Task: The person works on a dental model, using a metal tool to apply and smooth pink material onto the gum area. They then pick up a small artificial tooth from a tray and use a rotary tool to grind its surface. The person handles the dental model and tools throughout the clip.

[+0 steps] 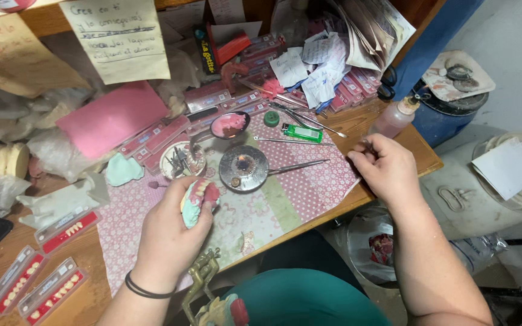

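My left hand (167, 232) grips a dental model (198, 199), a pale green plaster cast with pink wax and a row of teeth, held above the patterned mat (285, 199). My right hand (385, 168) rests at the mat's right edge with the fingers curled; whether it holds something small is hidden. A round metal dish (244, 167) and metal tweezers (300, 165) lie between the hands. A brass articulator (203, 278) stands near my body.
Trays of artificial teeth (34, 284) lie at the lower left. A small bowl of burs (182, 160), a spoon of pink wax (229, 125), a green lighter (302, 133) and a squeeze bottle (394, 118) sit behind the mat. Stacked boxes and papers crowd the back.
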